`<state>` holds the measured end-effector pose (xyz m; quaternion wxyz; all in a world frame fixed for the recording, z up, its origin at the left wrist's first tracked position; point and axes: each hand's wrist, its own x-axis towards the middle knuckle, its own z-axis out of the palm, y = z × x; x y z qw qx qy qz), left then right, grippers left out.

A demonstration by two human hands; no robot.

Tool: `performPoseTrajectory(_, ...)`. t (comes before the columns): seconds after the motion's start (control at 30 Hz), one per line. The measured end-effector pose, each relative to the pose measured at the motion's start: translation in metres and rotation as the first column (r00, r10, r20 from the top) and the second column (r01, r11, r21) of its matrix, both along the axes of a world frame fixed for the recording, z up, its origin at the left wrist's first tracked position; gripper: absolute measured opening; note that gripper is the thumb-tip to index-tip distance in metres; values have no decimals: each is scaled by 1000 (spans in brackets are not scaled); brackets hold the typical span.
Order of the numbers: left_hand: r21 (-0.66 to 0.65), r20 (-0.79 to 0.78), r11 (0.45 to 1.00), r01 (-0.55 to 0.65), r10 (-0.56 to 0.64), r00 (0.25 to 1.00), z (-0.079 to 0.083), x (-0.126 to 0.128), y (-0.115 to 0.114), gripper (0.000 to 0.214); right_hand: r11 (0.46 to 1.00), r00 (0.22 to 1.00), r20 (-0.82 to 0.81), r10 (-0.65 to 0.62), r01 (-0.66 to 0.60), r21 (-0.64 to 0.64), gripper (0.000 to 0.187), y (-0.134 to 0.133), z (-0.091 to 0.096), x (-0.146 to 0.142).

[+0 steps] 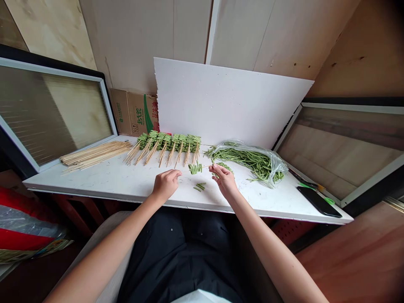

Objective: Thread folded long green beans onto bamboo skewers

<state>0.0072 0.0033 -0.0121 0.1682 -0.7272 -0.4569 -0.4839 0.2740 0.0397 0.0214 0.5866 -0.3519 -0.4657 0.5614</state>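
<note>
My left hand (pixel 166 182) is closed in a pinch on the blunt end of a thin bamboo skewer (pixel 186 169) that carries several short green bean pieces (pixel 195 168). My right hand (pixel 223 176) is closed around the skewer's other end, fingers curled beside a few cut bean pieces (pixel 224 166). More loose bean pieces (pixel 200 186) lie on the white table (pixel 126 181) between my hands. A row of finished bean skewers (pixel 168 145) lies fanned out behind them.
A pile of bare bamboo skewers (pixel 94 155) lies at the left. A clear plastic bag of long green beans (pixel 255 162) sits at the right. A black phone (pixel 318 201) and a green-handled tool (pixel 307 184) lie near the right edge. A white foam board (pixel 227 101) leans behind.
</note>
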Motion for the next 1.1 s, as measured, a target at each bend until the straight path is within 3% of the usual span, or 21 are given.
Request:
performPoseTrajectory(0.17,15,-11,1000,1,-1,1000,1,3,-2,31,999,999,-36,-29,28,-47,39,3,-4,-1)
performPoseTrajectory(0.43,-19,-30,999,-27,27,999,9,10,-11,34,995,996,-24,-83,84,58,34,2,-1,-5)
performPoseTrajectory(0.9,-26,-22,1000,16,-16,1000,10,14,-12,33,981,992,110,-68,47,187,29,-9,-10,-18)
performPoseTrajectory(1.1,-33,-14,999,-15,14,1000,16,7,-10,31,986,991,131,-9,-14,169,32,-10,-9,-19)
